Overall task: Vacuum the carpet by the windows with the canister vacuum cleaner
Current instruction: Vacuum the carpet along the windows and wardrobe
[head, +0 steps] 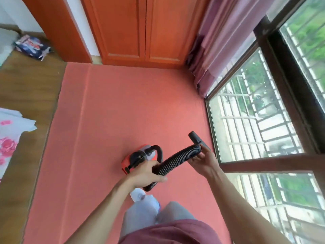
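The carpet (123, 111) fills the middle of the floor. The windows (255, 120) run along its right edge. A cupboard (144, 32) stands at its far edge, with a curtain (219, 50) hanging at its far right corner. Left of the carpet lies wooden floor (26, 85) — a packet (31, 46) rests there, by the far left corner. On the carpet's near right part sits the canister vacuum cleaner (140, 159) — its hose (177, 159) arcs toward the windows, held by the left hand (146, 173) and right hand (204, 161).

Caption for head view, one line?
Left hand and right hand hold the vacuum hose over the carpet by the window.
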{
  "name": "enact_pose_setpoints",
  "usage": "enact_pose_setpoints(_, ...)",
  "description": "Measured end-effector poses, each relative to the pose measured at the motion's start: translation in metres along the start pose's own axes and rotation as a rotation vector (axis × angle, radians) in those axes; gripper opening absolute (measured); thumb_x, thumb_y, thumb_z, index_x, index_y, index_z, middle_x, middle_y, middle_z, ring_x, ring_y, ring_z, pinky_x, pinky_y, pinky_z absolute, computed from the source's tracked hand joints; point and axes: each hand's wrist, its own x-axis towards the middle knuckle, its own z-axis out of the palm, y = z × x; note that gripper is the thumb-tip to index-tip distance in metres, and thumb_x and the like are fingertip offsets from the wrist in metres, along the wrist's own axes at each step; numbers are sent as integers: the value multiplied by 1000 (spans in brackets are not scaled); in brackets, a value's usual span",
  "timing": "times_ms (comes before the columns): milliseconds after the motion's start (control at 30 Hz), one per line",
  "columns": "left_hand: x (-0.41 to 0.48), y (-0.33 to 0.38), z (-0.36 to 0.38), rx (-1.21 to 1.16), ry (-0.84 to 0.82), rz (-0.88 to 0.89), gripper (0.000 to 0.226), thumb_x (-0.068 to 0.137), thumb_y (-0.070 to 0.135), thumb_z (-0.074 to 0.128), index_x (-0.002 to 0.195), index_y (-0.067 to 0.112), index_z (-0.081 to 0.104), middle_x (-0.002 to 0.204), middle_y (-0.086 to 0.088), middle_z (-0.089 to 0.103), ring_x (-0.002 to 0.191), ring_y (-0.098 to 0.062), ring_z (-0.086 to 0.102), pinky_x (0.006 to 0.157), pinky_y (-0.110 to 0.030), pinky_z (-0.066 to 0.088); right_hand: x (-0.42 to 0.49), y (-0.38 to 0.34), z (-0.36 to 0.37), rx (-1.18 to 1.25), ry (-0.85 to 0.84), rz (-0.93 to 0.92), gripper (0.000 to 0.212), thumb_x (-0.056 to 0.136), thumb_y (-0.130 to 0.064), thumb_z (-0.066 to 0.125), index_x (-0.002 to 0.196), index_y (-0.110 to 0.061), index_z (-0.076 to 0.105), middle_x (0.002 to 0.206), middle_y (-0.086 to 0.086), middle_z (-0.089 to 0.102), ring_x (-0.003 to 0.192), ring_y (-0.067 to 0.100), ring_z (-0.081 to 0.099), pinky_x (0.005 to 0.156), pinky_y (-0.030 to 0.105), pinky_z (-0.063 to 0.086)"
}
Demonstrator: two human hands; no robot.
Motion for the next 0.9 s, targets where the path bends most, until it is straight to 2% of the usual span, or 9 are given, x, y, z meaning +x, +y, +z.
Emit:
enact_pose_setpoints(200,0,10,53,195,-134,24,20,79,29,82,85,28,62,81,12,65,80,-6,62,75,-20,46,-29,8,-105,213,18,-90,23,64,-10,66,81,-6,50,77,9,52,72,20,53,72,30,46)
enact_pose_setpoints(300,-7,16,91,306,-222,16,26,79,29,82,95,20,64,82,5,68,76,-9,63,76,-25,49,-52,20,-162,318,28,-132,21,70,-10,65,83,-5,49,78,10,53,73,22,55,68,35,48)
enact_pose_setpoints(433,-25,14,144,504,-292,67,33,76,29,84,100,13,68,82,-7,72,72,-14,65,73,-31,53,-86,43,-233,455,69,-195,20,92,-16,55,77,-6,47,62,9,49,62,19,49,65,33,46)
enact_pose_setpoints(500,-34,10,169,604,-339,99,35,75,30,83,100,11,68,82,-9,71,74,-15,64,73,-33,53,-107,60,-263,527,78,-219,24,91,-18,54,72,-7,46,56,7,44,59,16,42,64,28,43)
enact_pose_setpoints(567,-42,7,192,683,-417,123,33,77,29,83,97,9,67,74,-1,63,68,-13,59,65,-28,46,-126,77,-295,591,80,-253,22,83,-16,56,67,-8,43,50,5,40,56,14,36,61,25,40)
enact_pose_setpoints(667,-51,2,223,807,-518,154,31,79,31,81,94,10,66,71,8,57,66,-10,53,59,-23,39,-146,104,-341,686,105,-284,20,93,-20,51,82,-4,51,52,7,55,55,18,53,56,29,47)
enact_pose_setpoints(733,-56,-3,240,845,-618,143,29,81,31,80,96,10,67,72,8,58,66,-9,53,57,-18,40,-154,122,-369,712,159,-294,20,96,-22,51,93,-2,53,66,9,61,56,21,61,54,28,51)
enact_pose_setpoints(800,-59,-10,254,859,-732,117,32,80,37,79,96,12,69,76,6,61,71,-11,56,67,-22,43,-159,143,-393,725,226,-297,21,95,-23,52,94,-2,54,78,10,58,68,22,60,64,33,52)
enact_pose_setpoints(900,-56,-22,268,913,-872,90,35,79,50,75,95,19,72,83,4,70,80,-16,65,79,-31,49,-170,173,-414,785,296,-305,21,94,-23,53,91,-2,54,77,11,58,74,22,57,71,32,49)
